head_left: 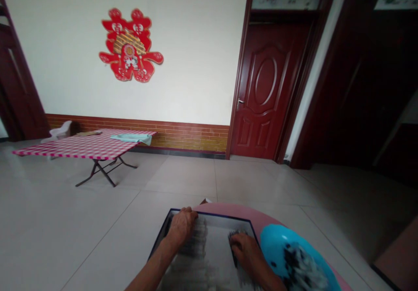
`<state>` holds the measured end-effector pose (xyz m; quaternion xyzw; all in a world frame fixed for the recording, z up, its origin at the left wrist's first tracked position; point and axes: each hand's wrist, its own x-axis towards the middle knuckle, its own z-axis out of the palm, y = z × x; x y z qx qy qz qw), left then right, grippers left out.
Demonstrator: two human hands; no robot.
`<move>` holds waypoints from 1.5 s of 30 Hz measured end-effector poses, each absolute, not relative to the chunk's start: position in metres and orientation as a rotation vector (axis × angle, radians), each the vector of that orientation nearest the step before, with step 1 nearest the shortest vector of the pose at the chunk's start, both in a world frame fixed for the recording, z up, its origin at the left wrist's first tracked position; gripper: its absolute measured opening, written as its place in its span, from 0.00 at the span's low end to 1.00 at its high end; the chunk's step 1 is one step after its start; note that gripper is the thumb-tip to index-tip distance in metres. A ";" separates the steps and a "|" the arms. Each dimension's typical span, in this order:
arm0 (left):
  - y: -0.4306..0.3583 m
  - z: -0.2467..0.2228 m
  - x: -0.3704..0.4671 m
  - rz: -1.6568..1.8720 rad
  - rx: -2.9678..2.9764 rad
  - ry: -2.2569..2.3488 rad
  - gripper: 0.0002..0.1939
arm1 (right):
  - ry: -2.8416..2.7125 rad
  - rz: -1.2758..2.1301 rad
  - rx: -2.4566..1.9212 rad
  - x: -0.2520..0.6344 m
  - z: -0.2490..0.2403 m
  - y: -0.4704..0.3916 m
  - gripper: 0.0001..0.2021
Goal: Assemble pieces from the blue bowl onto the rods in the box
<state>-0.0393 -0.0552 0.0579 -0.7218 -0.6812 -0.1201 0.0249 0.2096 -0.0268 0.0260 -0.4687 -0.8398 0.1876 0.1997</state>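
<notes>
A shallow box [225, 219] with a dark blue rim and pale inside lies on a round pink table [257, 217]. Rows of thin, blurred grey pieces [194, 243] fill its left part. My left hand [183, 225] is over the box's far left corner, fingers bent down at those pieces; what it may grip is hidden. Over the right part, my right hand [244, 247] has its fingers curled together against dark, comb-like bristly pieces [234, 254]; its exact hold is not clear.
Right of the box, a blue basin [272, 234] holds crumpled whitish and black items [303, 269]. Farther off stand a folding table with a red checked cloth [88, 145], a pale chair [62, 130] and a closed red door [264, 86].
</notes>
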 end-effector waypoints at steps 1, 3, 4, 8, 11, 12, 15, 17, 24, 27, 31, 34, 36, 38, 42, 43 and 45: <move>-0.054 0.056 -0.031 -0.396 -2.239 -2.103 0.13 | -2.339 0.502 -1.323 0.210 0.025 -0.025 0.14; -0.052 0.052 -0.014 -0.456 -2.251 -2.091 0.13 | -2.314 0.477 -1.332 0.212 0.024 -0.023 0.15; -0.051 0.050 -0.008 -0.483 -2.258 -2.089 0.13 | -2.306 0.480 -1.329 0.214 0.024 -0.022 0.15; -0.050 0.039 -0.003 -0.543 -2.258 -2.125 0.12 | -2.321 0.500 -1.328 0.219 0.028 -0.023 0.15; -0.049 0.034 -0.018 -0.560 -2.201 -2.178 0.13 | -2.402 0.534 -1.315 0.211 0.028 -0.030 0.14; -0.049 0.033 -0.023 -0.563 -2.175 -2.197 0.13 | -2.442 0.560 -1.293 0.205 0.028 -0.032 0.14; -0.049 0.031 -0.033 -0.573 -2.095 -2.244 0.14 | -2.580 0.647 -1.204 0.183 0.029 -0.042 0.15; -0.049 0.031 -0.034 -0.587 -2.056 -2.259 0.14 | -2.667 0.664 -1.202 0.170 0.032 -0.046 0.15; -0.050 0.032 -0.033 -0.643 -2.014 -2.289 0.13 | -2.693 0.562 -1.218 0.147 0.033 -0.047 0.15; -0.049 0.030 -0.034 -0.661 -2.003 -2.304 0.13 | -2.685 0.558 -1.197 0.143 0.025 -0.047 0.14; -0.049 0.030 -0.034 -0.680 -1.992 -2.320 0.14 | -2.691 0.486 -1.254 0.141 0.020 -0.052 0.13; -0.050 0.031 -0.034 -0.696 -1.995 -2.327 0.14 | -2.679 0.495 -1.295 0.142 0.020 -0.056 0.13; -0.050 0.031 -0.034 -0.708 -1.999 -2.326 0.14 | -2.671 0.529 -1.312 0.143 0.021 -0.057 0.14; -0.050 0.030 -0.034 -0.717 -2.002 -2.324 0.14 | -2.666 0.564 -1.318 0.143 0.021 -0.057 0.14; -0.051 0.029 -0.034 -0.735 -2.003 -2.323 0.13 | -2.642 0.607 -1.265 0.144 0.026 -0.057 0.14; -0.051 0.029 -0.034 -0.741 -2.002 -2.323 0.13 | -2.641 0.626 -1.248 0.145 0.029 -0.056 0.14; -0.051 0.028 -0.034 -0.754 -1.999 -2.327 0.13 | -2.639 0.679 -1.205 0.148 0.036 -0.055 0.14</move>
